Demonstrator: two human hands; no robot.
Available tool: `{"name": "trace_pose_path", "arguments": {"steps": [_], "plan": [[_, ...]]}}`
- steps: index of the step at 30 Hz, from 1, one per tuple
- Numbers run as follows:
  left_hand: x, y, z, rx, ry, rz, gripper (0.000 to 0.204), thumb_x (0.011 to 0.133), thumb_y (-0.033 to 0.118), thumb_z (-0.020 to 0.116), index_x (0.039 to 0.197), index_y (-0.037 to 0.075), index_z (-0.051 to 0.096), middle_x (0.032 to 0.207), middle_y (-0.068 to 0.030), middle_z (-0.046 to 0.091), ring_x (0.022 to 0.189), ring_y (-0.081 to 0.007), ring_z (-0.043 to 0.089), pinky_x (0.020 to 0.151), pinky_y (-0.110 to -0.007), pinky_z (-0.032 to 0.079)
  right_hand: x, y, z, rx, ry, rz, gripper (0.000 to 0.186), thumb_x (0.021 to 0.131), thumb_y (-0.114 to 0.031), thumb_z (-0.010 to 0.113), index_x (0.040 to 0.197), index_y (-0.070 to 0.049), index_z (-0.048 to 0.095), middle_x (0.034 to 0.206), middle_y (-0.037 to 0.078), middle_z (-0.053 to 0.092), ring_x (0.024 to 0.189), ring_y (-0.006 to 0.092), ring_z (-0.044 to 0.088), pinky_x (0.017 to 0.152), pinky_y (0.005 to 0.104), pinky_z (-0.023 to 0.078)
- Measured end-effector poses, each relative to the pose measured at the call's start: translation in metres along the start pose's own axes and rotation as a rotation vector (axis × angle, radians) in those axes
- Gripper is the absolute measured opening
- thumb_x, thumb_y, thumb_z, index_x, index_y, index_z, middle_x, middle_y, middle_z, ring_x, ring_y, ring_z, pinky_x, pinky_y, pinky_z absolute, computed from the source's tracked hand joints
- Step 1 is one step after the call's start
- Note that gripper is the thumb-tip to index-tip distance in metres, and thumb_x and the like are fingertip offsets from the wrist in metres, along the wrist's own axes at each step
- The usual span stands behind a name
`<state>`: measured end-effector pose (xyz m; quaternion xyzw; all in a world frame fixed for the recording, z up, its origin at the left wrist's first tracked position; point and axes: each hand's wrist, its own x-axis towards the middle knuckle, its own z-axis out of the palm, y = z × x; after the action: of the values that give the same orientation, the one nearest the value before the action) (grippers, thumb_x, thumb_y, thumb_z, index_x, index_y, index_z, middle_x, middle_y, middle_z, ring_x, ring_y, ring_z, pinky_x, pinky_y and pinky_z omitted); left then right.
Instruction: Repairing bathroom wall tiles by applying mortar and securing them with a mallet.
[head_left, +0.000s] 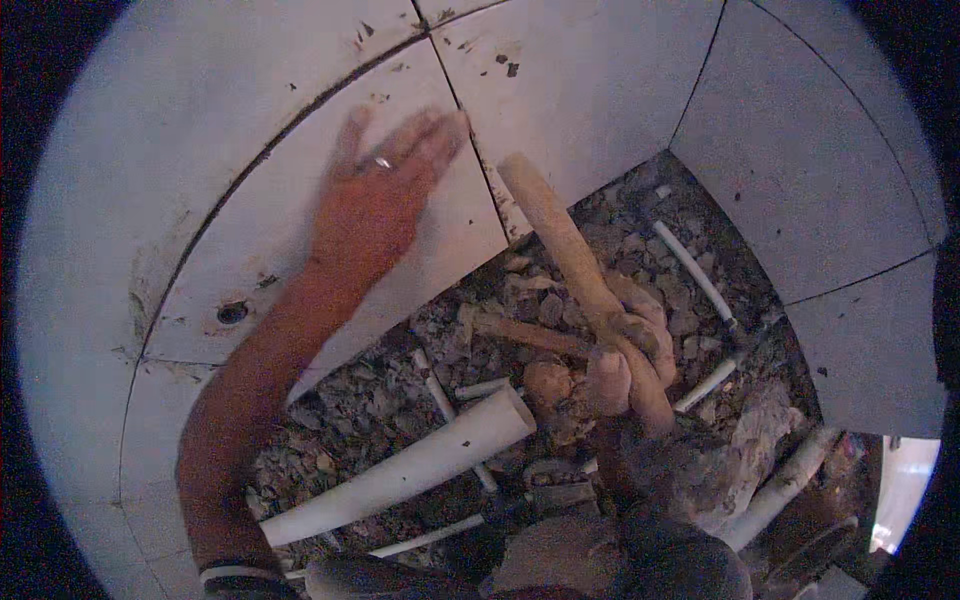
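My left hand (385,190) lies over a pale floor tile (400,270), close to the dark joint between two tiles. Its fingers are stretched out and slightly blurred, with a ring on one of them. Above the rubble, my right hand (640,345) is wrapped round a thick wooden stick (565,235). The stick slants up and left, its blunt far end just over the tile edge. A second, thinner piece of wood (535,335) juts left from near the same hand; whether it is joined to the stick, I cannot tell.
Broken rubble (350,420) fills the untiled patch. A wide white pipe (410,470) lies across it, with thinner white pipes (693,270) around. More pale tiles (800,180) border the right side. A small dark hole (232,313) pierces a tile at left.
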<state>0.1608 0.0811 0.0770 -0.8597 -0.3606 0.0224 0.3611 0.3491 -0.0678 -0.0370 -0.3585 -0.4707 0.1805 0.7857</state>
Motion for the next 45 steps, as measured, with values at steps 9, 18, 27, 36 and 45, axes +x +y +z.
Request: {"name": "trace_pose_path", "arguments": {"steps": [9, 18, 27, 36, 45], "plan": [[0.007, -0.02, 0.003, 0.112, 0.221, 0.041, 0.053, 0.085, 0.017, 0.05, 0.136, 0.023, 0.04, 0.143, 0.0081, 0.034, 0.131, -0.0104, 0.031, 0.108, -0.054, 0.02, -0.015, 0.039, 0.014, -0.118, -0.304, 0.502, 0.05, 0.082, -0.026, 0.06, 0.116, 0.007, 0.045, 0.111, 0.02, 0.051, 0.103, 0.0317, 0.056, 0.078, 0.0427, 0.053], [0.005, -0.02, 0.0, 0.046, 0.19, 0.03, 0.057, 0.083, 0.008, 0.048, 0.137, 0.023, 0.038, 0.141, 0.0084, 0.038, 0.13, -0.0119, 0.034, 0.108, -0.055, 0.019, -0.019, 0.043, 0.028, 0.337, -0.123, 0.545, 0.048, 0.08, -0.021, 0.065, 0.117, 0.004, 0.048, 0.104, 0.011, 0.058, 0.089, 0.0171, 0.057, 0.081, 0.0317, 0.048], [0.0, -0.023, 0.0, 0.034, 0.16, 0.049, 0.059, 0.081, 0.007, 0.047, 0.137, 0.022, 0.038, 0.142, 0.0083, 0.037, 0.13, -0.012, 0.034, 0.107, -0.056, 0.019, -0.022, 0.024, 0.056, 0.206, -0.313, 0.386, 0.031, 0.083, -0.022, 0.062, 0.098, 0.005, 0.061, 0.099, 0.018, 0.06, 0.09, 0.0292, 0.058, 0.073, 0.0375, 0.049], [0.002, -0.028, -0.012, 0.122, 0.17, 0.099, 0.053, 0.081, 0.013, 0.05, 0.133, 0.021, 0.043, 0.138, 0.0093, 0.04, 0.129, -0.007, 0.032, 0.11, -0.047, 0.021, -0.034, 0.054, 0.051, 0.061, -0.573, 0.25, 0.026, 0.081, -0.02, 0.063, 0.096, 0.0, 0.065, 0.104, 0.016, 0.06, 0.092, 0.0269, 0.058, 0.08, 0.0343, 0.046], [0.002, -0.038, -0.022, 0.136, 0.086, 0.169, 0.052, 0.086, 0.012, 0.041, 0.137, 0.018, 0.036, 0.144, 0.0048, 0.034, 0.132, -0.0118, 0.031, 0.111, -0.046, 0.017, -0.042, 0.035, 0.059, 0.065, -0.603, 0.328, 0.05, 0.076, -0.017, 0.066, 0.12, -0.001, 0.05, 0.106, 0.011, 0.061, 0.088, 0.0213, 0.06, 0.08, 0.0374, 0.051]]}}
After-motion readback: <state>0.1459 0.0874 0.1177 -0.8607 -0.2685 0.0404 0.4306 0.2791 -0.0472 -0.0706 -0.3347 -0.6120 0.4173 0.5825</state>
